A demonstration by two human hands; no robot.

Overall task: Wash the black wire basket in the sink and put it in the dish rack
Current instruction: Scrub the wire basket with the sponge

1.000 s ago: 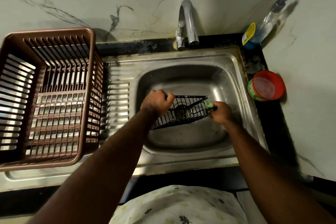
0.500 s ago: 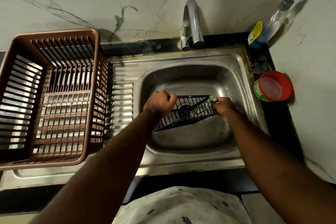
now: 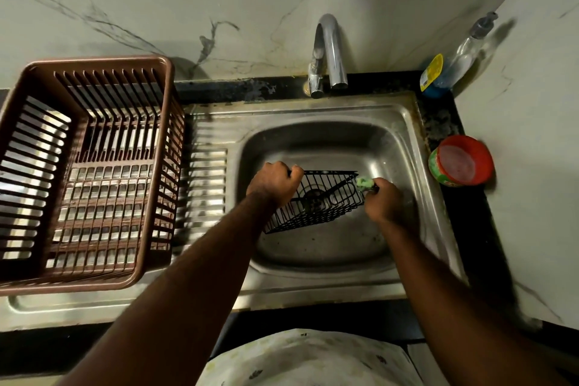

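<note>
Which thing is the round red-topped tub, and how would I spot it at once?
Start at the steel sink and go to the dark counter strip along its right side. There stands the tub, short and round, with a red top and green sides. The tall clear pump bottle stands farther back in the corner.

Dish rack (image 3: 84, 166) left of sink (image 3: 404, 122); basket (image 3: 316, 200) inside.

One wire basket (image 3: 316, 200), one dish rack (image 3: 84, 172), two hands, one sponge (image 3: 365, 183), one tap (image 3: 329, 53).

Dim, greenish light; wide-angle edge bending; soft motion blur.
</note>
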